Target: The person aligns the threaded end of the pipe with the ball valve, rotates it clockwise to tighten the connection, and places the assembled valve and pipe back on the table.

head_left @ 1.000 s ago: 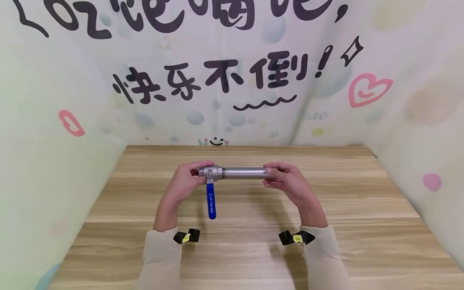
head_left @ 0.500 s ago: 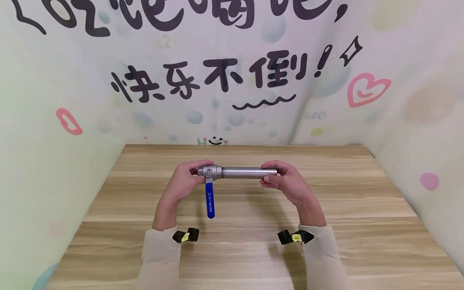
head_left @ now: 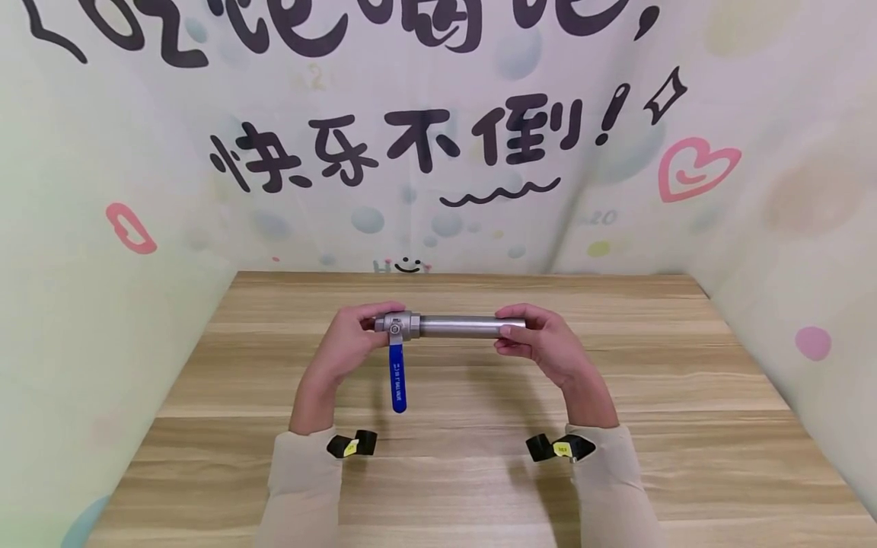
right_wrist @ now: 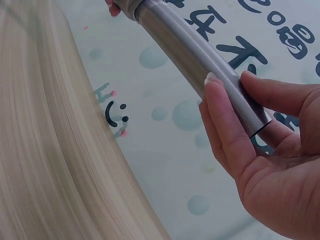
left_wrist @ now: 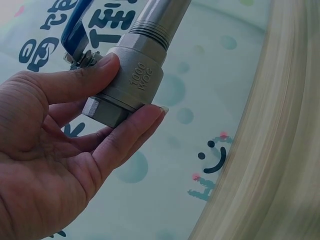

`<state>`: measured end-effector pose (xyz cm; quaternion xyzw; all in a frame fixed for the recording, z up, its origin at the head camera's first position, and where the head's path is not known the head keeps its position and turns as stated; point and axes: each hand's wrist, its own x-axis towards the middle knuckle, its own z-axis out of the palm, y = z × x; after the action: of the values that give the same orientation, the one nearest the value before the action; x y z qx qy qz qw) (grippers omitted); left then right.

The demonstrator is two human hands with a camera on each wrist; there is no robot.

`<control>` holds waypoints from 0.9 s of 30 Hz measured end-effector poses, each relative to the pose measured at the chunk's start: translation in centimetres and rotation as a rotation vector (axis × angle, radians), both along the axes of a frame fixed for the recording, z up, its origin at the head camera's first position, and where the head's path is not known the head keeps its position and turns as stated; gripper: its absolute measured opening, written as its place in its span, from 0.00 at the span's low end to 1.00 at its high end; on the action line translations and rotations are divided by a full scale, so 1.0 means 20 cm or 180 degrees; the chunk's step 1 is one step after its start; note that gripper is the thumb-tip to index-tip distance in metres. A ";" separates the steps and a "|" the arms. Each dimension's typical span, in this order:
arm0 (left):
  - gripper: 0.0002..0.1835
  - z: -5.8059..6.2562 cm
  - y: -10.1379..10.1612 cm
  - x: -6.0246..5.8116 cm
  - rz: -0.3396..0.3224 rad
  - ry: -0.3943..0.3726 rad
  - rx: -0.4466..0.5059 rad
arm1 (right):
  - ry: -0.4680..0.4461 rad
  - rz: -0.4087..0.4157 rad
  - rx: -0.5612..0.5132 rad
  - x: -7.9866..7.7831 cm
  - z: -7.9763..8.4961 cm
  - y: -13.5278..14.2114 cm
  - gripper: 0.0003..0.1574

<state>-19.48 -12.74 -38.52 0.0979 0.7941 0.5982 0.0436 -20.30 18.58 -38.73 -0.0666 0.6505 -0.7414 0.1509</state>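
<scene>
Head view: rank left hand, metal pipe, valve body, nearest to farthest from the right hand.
1. Metal pipe, held in the right hand.
2. Valve body, at the metal pipe's left end.
3. Left hand, gripping the valve body's far end.

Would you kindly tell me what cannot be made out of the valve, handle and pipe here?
Blue handle and pipe: left wrist view, far ends cut off by the top edge.
Pipe's inner end: left wrist view, hidden by the valve.
Pipe's free end: head view, partly covered by the right hand.
Valve: right wrist view, mostly cut off by the top edge.
Handle's lettering: head view, partly too small.
</scene>
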 end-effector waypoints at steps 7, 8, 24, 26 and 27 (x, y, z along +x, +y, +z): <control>0.24 0.00 0.00 0.00 0.0010 -0.0003 -0.0017 | -0.0068 -0.0048 -0.0026 0.00 0.00 0.00 0.16; 0.24 0.00 0.00 0.00 0.0010 -0.0007 -0.0021 | -0.0081 -0.0053 -0.0033 0.00 0.00 0.00 0.16; 0.24 0.00 0.00 0.00 -0.0016 -0.0015 -0.0013 | -0.0204 -0.0111 0.0095 0.00 0.01 -0.01 0.22; 0.24 0.00 0.00 0.00 -0.0019 -0.0012 -0.0010 | -0.0203 -0.0105 0.0110 0.01 0.01 -0.01 0.24; 0.24 0.00 0.00 0.00 -0.0019 -0.0008 -0.0012 | -0.0203 -0.0105 0.0122 0.01 0.01 -0.01 0.24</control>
<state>-19.51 -12.72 -38.52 0.0995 0.7949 0.5967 0.0465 -20.17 18.40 -38.57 -0.0293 0.6604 -0.7330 0.1605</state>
